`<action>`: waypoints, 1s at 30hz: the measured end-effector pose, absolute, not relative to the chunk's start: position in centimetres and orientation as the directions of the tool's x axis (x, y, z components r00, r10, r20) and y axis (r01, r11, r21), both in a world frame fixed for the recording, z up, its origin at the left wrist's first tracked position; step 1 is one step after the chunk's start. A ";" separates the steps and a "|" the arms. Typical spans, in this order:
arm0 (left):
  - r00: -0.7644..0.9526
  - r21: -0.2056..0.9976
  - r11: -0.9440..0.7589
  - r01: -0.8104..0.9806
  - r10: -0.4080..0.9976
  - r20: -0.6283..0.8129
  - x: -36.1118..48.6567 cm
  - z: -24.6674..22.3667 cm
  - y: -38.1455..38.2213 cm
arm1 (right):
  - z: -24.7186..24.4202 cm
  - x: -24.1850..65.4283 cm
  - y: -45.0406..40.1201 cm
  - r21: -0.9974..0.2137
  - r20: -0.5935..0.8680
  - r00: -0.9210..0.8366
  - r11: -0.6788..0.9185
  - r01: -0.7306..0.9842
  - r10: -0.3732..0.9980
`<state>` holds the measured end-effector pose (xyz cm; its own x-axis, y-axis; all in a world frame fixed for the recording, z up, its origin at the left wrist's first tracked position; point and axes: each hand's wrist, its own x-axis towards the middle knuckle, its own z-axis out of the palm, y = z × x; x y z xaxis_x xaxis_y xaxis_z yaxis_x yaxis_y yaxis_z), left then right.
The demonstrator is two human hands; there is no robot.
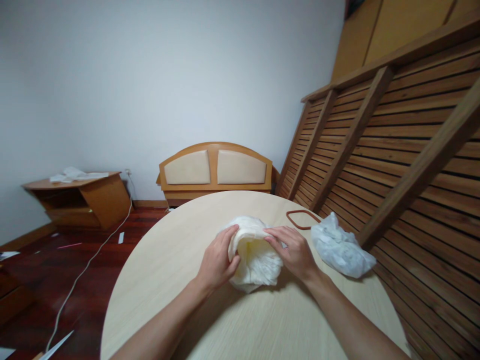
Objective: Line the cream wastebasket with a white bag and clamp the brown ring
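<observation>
In the middle of the round table (157,280) is a soft, white, crinkled diaper (262,262), its opening facing me and its inside faintly yellowish. My left hand (219,257) grips the left side of the rim, with the thumb at the opening and the fingers over the outside. On the upper right of the same rim, my right hand (290,247) pinches the edge between thumb and fingers. The opening is held apart between both hands. Its far side and underside are mostly hidden.
A knotted-looking white plastic bag (339,247) with greenish contents lies at the table's right, beside a brown rounded frame (303,220). A slatted wooden panel (412,165) leans close on the right. Behind stand a headboard (213,167) and a low cabinet (108,200); a cord (90,262) crosses the floor.
</observation>
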<state>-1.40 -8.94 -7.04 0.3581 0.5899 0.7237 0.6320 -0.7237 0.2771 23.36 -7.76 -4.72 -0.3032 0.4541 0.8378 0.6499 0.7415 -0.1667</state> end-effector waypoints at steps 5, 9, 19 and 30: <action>0.411 0.125 -0.791 0.598 0.438 0.799 -1.2 -6.5 -9.2 | -4.6 23.3 -7.8 -0.260 0.835 -0.228 0.722 0.641 0.502; 0.563 -0.167 -0.817 0.553 0.218 0.797 -0.9 -5.7 -10.1 | -4.4 23.5 -7.7 -0.370 0.821 -0.130 0.691 0.621 0.556; 0.690 -0.243 -0.819 0.520 0.236 0.684 -0.5 -5.6 -9.6 | -2.2 23.2 -5.9 -0.595 0.668 -0.035 0.562 0.575 0.743; 0.520 -0.147 -0.718 0.680 0.331 0.787 -1.3 -6.5 -8.3 | 2.6 20.7 -3.5 -0.546 0.371 -0.303 0.469 0.694 0.878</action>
<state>-1.32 -8.32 -6.45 0.5203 0.3314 0.7871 0.6800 -0.7182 -0.1472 20.68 -3.45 2.63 -0.3026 0.8782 0.3705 0.6939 0.4695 -0.5460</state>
